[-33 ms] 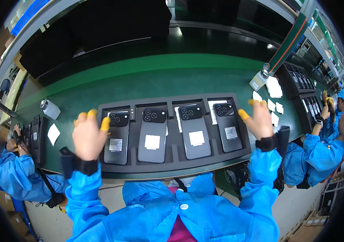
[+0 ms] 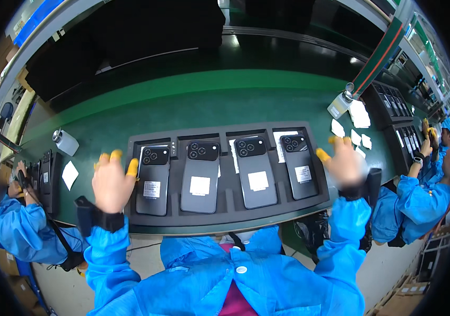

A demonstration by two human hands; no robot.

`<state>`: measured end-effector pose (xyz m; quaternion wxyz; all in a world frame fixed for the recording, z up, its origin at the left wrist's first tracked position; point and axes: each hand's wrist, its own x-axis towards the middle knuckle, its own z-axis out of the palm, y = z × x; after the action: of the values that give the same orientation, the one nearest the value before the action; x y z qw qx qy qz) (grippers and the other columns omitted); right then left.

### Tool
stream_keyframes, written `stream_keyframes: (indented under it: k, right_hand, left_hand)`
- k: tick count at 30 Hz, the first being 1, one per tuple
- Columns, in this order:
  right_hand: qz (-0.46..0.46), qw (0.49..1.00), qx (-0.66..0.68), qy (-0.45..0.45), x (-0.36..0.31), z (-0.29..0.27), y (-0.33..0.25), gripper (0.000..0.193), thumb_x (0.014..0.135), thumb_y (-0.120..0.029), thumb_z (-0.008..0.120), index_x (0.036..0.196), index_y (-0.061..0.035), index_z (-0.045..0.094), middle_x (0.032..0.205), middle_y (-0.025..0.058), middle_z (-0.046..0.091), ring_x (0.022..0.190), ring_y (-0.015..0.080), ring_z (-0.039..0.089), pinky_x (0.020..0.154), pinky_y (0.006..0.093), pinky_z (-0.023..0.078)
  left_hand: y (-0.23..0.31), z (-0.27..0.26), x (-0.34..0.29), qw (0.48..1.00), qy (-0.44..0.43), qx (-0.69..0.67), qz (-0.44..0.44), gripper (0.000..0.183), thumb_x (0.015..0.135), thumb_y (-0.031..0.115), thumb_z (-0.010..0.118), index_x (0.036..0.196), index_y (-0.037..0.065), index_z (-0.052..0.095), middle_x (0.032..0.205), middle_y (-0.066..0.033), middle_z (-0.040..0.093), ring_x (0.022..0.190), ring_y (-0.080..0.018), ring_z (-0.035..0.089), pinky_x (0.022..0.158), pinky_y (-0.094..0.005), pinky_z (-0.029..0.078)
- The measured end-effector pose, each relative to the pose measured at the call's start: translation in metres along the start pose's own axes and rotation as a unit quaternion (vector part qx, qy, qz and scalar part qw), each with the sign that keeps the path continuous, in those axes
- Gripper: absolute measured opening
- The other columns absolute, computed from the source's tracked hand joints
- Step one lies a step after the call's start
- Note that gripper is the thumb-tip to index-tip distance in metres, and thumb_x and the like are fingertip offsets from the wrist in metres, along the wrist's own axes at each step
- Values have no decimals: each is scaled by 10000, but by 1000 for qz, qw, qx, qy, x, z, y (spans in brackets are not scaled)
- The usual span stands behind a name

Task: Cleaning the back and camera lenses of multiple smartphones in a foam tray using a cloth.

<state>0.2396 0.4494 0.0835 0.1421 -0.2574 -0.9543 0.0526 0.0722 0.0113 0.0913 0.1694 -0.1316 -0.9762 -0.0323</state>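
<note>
Head view: four dark phones (image 2: 200, 169) lie backs up, one per compartment, in one black tray (image 2: 229, 200) on a green table (image 2: 182, 105), between a left hand (image 2: 113, 181) and a right hand (image 2: 345, 162), both empty, fingers spread just beside its ends. Each phone is probably stiff, light enough for one hand, slippery on its smooth back and easily scratched or cracked, so the two long side edges look the best hold, clear of the camera cluster (image 2: 155, 154). Four white labels (image 2: 199, 185) show, one per phone, and two bottles (image 2: 66, 143) stand on the table.
</note>
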Motion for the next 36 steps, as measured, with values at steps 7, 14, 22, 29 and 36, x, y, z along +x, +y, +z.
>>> stream_keyframes:
  k: [7, 14, 22, 29, 36]
  right_hand:
    - [40, 988, 64, -133, -16, -5, -9, 338, 726, -141, 754, 965, 51, 612, 895, 203, 622, 840, 368, 626, 744, 426, 509]
    - [-10, 988, 58, -141, 40, 1, -48, 355, 670, -188, 735, 918, 50, 647, 905, 234, 655, 873, 390, 640, 792, 445, 513]
    - [53, 992, 48, -104, 206, 61, -80, 384, 669, -215, 760, 956, 26, 675, 956, 234, 686, 938, 382, 658, 848, 413, 527]
    - [-75, 972, 33, 218, 246, 111, -65, 464, 743, -101, 722, 1169, -18, 560, 1199, 210, 514, 1091, 401, 502, 905, 470, 447]
    - [-232, 957, 169, -45, 115, 39, -81, 396, 805, -148, 703, 1160, -25, 578, 1208, 229, 512, 1091, 410, 543, 903, 459, 486]
  left_hand:
    - [-28, 5, -36, 970, -143, -196, -29, 377, 763, 158, 733, 986, -120, 609, 939, -258, 641, 753, -408, 620, 684, -457, 498]
    - [-57, 15, 25, 975, -97, -198, -2, 351, 699, 61, 694, 1005, -96, 620, 711, -190, 590, 636, -334, 587, 591, -427, 457]
    - [-58, 95, 217, 970, -100, -221, -29, 418, 725, 141, 730, 1078, -60, 633, 897, -220, 681, 828, -325, 681, 761, -399, 529]
    - [113, 153, 275, 534, -339, -774, 39, 522, 917, 125, 600, 1363, -72, 416, 1302, -192, 519, 1141, -285, 580, 954, -384, 512]
    - [166, 95, 363, 919, 143, -299, 212, 496, 829, 227, 719, 1263, 38, 572, 1283, -194, 568, 1196, -343, 538, 1009, -408, 436]
